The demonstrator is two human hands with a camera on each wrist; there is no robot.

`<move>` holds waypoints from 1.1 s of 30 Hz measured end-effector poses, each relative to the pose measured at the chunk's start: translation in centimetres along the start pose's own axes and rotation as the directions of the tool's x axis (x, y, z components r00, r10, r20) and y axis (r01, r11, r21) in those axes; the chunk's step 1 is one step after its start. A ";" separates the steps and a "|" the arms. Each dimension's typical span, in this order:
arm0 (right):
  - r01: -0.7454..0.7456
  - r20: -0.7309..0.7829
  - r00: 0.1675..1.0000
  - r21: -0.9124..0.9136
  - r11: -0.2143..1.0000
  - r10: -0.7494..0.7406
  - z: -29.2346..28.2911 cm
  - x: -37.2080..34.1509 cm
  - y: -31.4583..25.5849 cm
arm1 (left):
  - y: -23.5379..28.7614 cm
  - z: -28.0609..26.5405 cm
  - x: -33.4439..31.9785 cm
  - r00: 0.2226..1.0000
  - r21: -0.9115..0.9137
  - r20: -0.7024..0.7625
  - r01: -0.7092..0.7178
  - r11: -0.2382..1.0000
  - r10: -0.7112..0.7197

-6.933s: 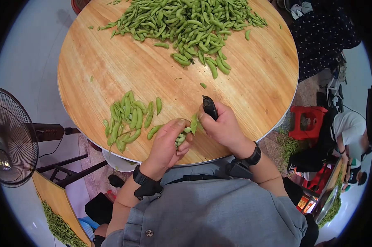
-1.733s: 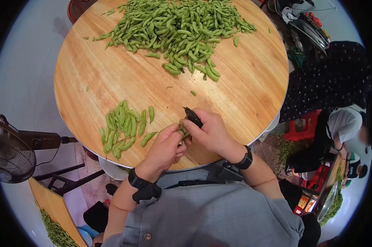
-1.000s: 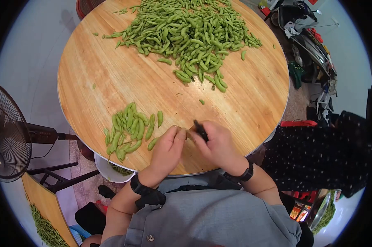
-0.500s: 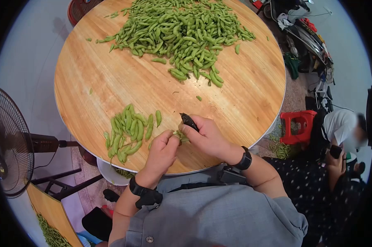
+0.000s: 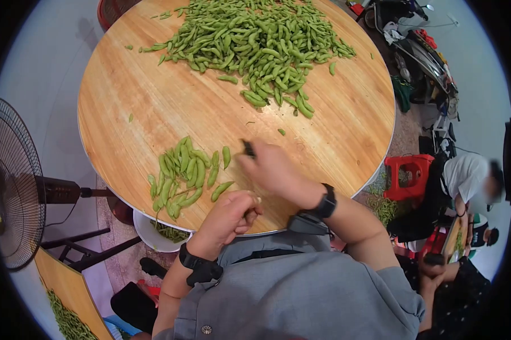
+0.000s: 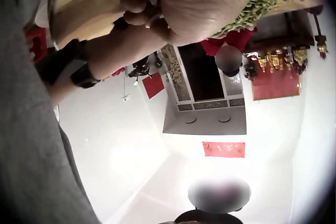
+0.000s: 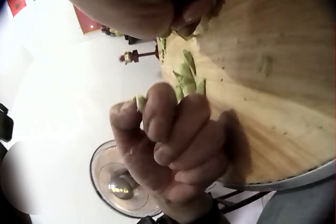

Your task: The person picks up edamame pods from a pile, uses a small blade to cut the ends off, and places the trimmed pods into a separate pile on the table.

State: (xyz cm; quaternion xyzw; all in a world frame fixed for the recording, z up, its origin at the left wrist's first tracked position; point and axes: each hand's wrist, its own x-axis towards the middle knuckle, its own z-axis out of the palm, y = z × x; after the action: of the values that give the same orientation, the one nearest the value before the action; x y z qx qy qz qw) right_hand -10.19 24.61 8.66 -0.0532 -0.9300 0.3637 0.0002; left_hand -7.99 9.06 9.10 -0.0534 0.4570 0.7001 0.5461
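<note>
My left hand (image 5: 231,218) is curled over the near edge of the table. Between its thumb and forefinger it pinches a small pale green bean (image 7: 139,102); the palm's inside is hidden. My right hand (image 5: 275,170), blurred, reaches over the table beyond the left one, its fingers round a short black object with a pointed tip (image 5: 248,148). The kind of that object I cannot tell. Left of both hands lies a small heap of green soybean pods (image 5: 182,175), with a single pod (image 5: 222,191) right by the left hand.
A large pile of soybean pods (image 5: 255,45) covers the far side of the round wooden table (image 5: 119,113). A white bucket (image 5: 159,235) with pods stands below the left edge. A fan (image 5: 17,181) is at left; people and a red stool (image 5: 408,175) are at right.
My hands have come apart. The right, with the black object, has moved away from the left toward the small heap. The green pod seen between the hands half a second ago no longer shows there.
</note>
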 end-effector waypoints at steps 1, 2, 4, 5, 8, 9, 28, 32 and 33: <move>0.048 0.106 0.993 0.093 0.994 -0.057 0.6 0.9 -1.0 | 0.0 0.0 0.1 0.997 -0.072 -0.076 -0.021 0.997 0.016; 0.084 0.200 0.972 0.189 0.978 -0.122 1.1 1.7 -2.1 | -0.1 0.1 0.1 0.989 -0.138 -0.149 -0.045 0.989 0.024; 0.233 0.315 0.898 0.253 0.939 -0.308 2.1 2.8 -4.1 | -0.1 0.1 -0.1 0.985 -0.100 -0.172 -0.043 0.994 0.026; 0.231 0.301 0.904 0.251 0.940 -0.303 1.3 2.8 -4.4 | -0.4 -0.2 0.0 0.974 -0.137 -0.209 -0.113 0.984 0.083; 0.247 0.188 0.932 0.296 0.923 -0.310 0.2 3.4 -4.3 | -0.4 -1.2 -0.4 0.953 -0.275 -0.275 -0.204 0.940 0.126; 0.323 -0.014 0.944 0.264 0.909 -0.331 0.2 3.7 -2.3 | -0.2 -1.6 -0.5 0.927 -0.309 -0.346 -0.259 0.915 0.145; -0.191 0.135 0.980 0.448 0.873 0.145 -6.7 -0.8 5.7 | -0.4 1.7 3.2 0.972 -0.394 -0.049 -0.232 0.889 0.232; -0.456 0.452 0.885 0.790 0.410 0.114 -7.8 -3.7 3.3 | 0.2 3.5 4.3 0.992 -0.329 -0.118 -0.088 0.940 0.051; -0.483 0.480 0.871 0.801 0.354 0.102 -7.7 -4.0 3.4 | 0.0 3.7 4.5 0.995 -0.359 -0.098 -0.069 0.931 0.036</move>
State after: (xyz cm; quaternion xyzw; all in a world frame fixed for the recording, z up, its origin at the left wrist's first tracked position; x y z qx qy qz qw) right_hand -5.56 31.88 12.17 -0.1475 -0.5417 0.8025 -0.2020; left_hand -8.19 14.89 8.63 -0.1720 0.3455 0.7836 0.4869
